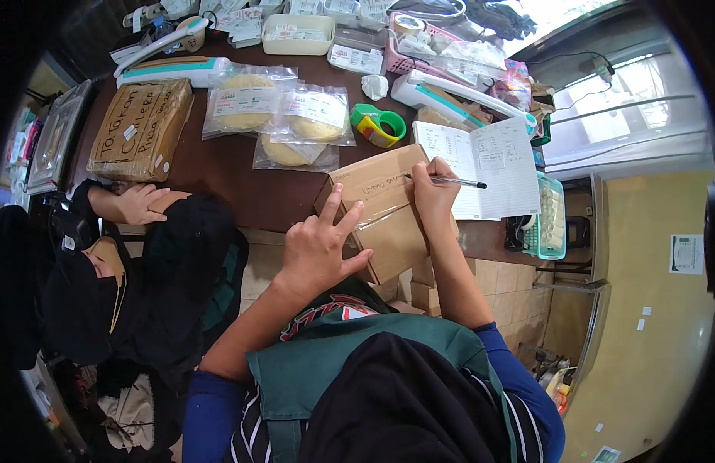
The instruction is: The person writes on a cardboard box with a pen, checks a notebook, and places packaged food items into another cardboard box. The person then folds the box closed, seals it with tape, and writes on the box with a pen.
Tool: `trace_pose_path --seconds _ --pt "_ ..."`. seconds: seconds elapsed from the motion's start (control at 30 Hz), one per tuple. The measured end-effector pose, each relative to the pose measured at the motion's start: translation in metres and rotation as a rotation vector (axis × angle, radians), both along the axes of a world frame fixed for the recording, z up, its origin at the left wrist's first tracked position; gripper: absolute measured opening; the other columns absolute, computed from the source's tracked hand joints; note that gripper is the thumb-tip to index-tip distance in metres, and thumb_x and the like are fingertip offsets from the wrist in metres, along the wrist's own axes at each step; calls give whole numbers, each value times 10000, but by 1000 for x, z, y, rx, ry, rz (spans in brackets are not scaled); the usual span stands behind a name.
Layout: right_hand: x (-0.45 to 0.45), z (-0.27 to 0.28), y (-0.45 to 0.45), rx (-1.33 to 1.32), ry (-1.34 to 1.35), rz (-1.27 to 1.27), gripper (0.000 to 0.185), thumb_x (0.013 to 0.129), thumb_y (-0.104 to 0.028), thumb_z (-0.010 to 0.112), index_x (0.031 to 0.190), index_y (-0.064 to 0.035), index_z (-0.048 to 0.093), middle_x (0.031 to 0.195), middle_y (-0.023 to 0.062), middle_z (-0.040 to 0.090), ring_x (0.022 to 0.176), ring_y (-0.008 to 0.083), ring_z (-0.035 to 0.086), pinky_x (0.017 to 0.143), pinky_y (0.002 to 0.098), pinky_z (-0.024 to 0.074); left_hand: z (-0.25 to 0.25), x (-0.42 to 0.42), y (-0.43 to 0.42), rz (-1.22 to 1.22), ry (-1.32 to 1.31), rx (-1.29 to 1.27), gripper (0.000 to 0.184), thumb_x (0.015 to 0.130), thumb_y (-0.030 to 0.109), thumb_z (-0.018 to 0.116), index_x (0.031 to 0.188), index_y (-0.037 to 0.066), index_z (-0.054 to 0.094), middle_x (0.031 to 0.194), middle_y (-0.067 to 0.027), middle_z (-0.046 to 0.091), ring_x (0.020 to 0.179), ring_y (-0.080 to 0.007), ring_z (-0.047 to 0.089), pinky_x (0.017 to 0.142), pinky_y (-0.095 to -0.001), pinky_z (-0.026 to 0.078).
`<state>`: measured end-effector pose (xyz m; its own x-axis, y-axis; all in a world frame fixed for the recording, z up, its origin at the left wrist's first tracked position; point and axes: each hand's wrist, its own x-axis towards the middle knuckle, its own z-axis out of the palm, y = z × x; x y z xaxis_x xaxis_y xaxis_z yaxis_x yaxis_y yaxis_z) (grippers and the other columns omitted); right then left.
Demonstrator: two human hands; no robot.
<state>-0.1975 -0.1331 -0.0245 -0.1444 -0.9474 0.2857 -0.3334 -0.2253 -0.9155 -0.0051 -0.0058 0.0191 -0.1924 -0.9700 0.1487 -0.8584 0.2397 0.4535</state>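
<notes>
Black cloth [404, 401] drapes below hands [313, 245] on boxy cardboard [392, 239].

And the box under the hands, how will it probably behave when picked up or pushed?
The box is probably stiff: its faces look flat and its edges straight. The tape across its top may help keep it shut when lifted. It might tip if pulled nearer, as its near end seems to overhang the table.
</notes>
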Motion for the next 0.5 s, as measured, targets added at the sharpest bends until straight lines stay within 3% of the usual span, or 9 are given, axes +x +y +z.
trace_pose_path --seconds 0.5 --pt "-2 -1 -1 -37 63 -5 349 745 9 589 551 -23 301 531 18 326 533 89 310 482 279 279 0 0 0 2 -3 -8 616 702 477 677 1211 162 532 1309 -173 414 769 -269 641 688 -357 528"
